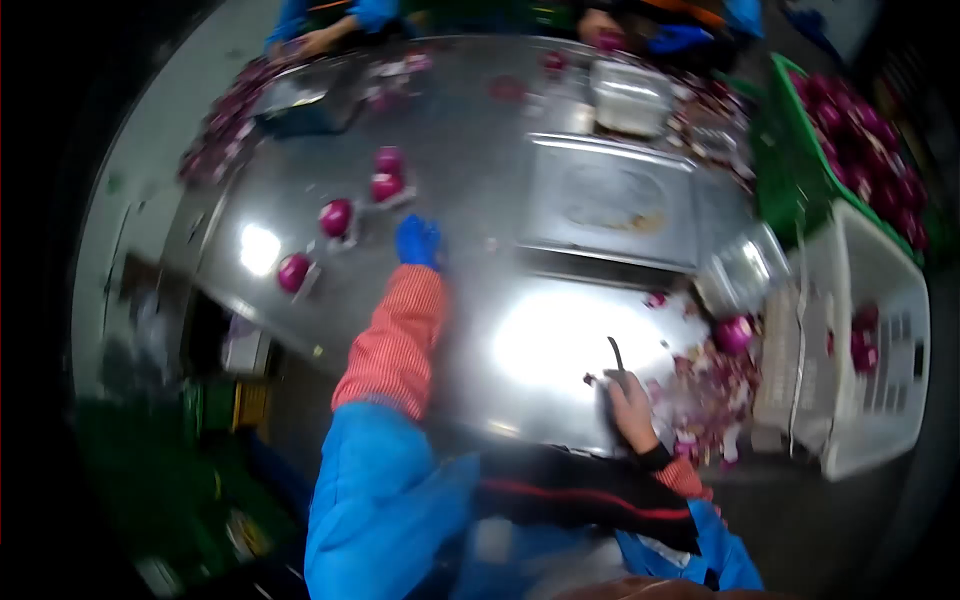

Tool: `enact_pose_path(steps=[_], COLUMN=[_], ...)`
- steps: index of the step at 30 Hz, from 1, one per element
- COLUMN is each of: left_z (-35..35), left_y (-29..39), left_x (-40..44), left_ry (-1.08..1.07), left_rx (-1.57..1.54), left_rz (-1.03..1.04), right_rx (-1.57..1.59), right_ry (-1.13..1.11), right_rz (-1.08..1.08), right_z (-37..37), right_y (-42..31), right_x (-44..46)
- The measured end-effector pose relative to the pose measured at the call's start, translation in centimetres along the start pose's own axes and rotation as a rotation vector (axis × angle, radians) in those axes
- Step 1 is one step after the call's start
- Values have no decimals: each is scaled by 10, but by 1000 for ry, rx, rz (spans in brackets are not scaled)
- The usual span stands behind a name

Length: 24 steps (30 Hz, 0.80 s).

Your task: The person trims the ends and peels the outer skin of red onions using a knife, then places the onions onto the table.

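My left hand (418, 242), in a blue glove, is over the metal table, just below and right of a pair of red onions (387, 184). Its fingers are blurred, and whether they hold anything is unclear. Two more red onions, one nearer (336, 217) and one farther left (293, 272), sit on the table. Near the front edge, my bare right hand (630, 400) is closed on a small knife (615, 353), its dark curved blade pointing away from me. A heap of onion peels (705, 395) lies to the right of that hand, with a red onion (734, 334) at its top.
A metal tray (610, 200) lies at the centre right, beside a tilted clear container (743, 268). A white crate (885, 400) and a green crate of onions (780, 150) stand at the right. Two co-workers' hands are at the far edge, near another metal container (310, 98).
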<state>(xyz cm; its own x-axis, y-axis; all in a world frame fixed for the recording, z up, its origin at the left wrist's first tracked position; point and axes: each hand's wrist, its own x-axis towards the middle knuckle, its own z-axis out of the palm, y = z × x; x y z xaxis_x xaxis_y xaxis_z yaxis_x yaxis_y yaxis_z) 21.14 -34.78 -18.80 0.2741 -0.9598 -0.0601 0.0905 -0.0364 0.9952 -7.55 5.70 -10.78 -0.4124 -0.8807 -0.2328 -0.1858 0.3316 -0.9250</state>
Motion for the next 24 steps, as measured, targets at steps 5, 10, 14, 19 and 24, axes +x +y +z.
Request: enact_pose_path(steps=[5,10,14,19,24], left_z=[138,270,353,395,394], left_y=[105,139,118,108,140], left_x=[-180,-303,-348,-384,-392], left_ry=[-679,-1163,-1276,-1420,-1368], left_rx=[-75,103,791,1482,1397], left_rz=[306,205,878,689,616], right_rx=[94,164,263,349,220], right_ry=[77,187,229,372,476], right_rz=[146,68,166,159,41], right_z=[-8,-22,-46,-77,-99], right_y=[32,22,9,28,52], right_x=[-9,-34,-58,-77,-87])
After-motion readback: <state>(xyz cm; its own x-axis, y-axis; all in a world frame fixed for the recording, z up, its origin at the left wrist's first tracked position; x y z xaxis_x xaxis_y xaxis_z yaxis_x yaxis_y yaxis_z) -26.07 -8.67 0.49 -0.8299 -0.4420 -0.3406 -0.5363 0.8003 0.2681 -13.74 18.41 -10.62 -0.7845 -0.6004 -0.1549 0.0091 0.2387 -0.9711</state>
